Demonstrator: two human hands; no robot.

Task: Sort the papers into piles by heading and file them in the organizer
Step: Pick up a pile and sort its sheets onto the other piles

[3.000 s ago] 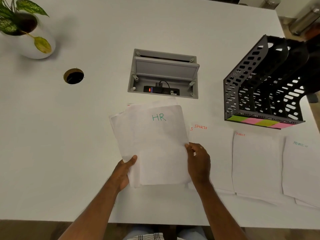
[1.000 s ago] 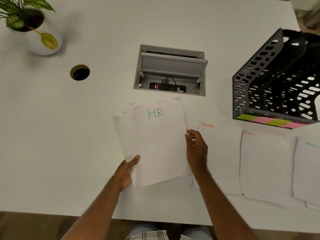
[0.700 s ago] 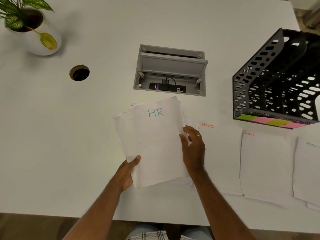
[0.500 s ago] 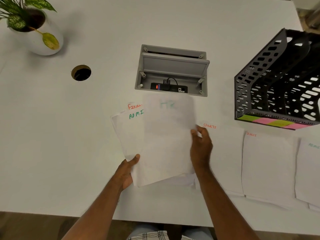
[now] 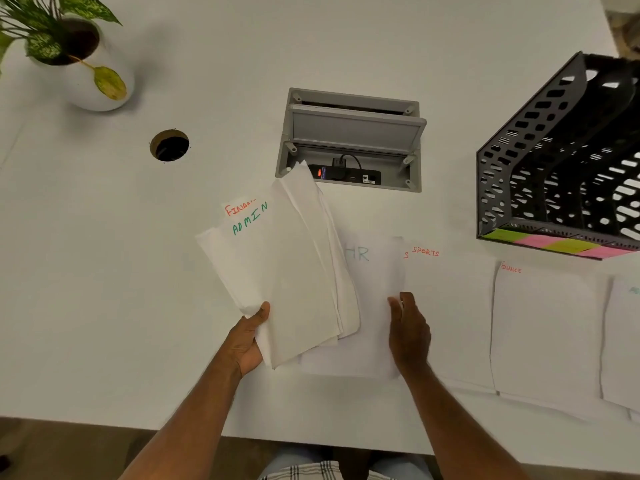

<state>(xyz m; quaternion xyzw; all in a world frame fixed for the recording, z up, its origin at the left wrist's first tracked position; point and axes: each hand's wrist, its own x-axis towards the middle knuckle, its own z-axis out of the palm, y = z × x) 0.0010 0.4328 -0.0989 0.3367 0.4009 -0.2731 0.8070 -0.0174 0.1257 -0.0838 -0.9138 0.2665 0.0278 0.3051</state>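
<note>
Since 0.5 s ago, head view: HR sheet point(image 5: 372, 271) has left the stack and now lies flat on the table point(image 5: 104, 271), just left of the SPORTS pile point(image 5: 446, 306), partly tucked under the stack's right edge. Right hand point(image 5: 408, 330) sits at the sheet's right edge, fingers loosely spread; whether it's let go or just touching, can't tell. Left hand point(image 5: 247, 341) is clenched on the bottom-left corner of the remaining stack point(image 5: 284, 271), thumb on top; stack has tilted, top leaning right, fanned at the upper edge. Top sheet now reads ADMIN point(image 5: 250, 217), with a FINANCE heading point(image 5: 239, 207) peeking out behind it; 3 s ago HR was on top. Key relation for the next move, as I judge it: ADMIN sheet lies up and left of the right hand, long axis running away from the person and leaning right. Its pile is probably the faint green-headed one point(image 5: 623, 341), far right at frame edge, past the FINANCE pile point(image 5: 543, 327) and below the organizer point(image 5: 561, 161). Right hand is nearer both, so it'd likely peel and carry rightward across two piles. Sorting's mid-way; filing not begun, by the look.
</note>
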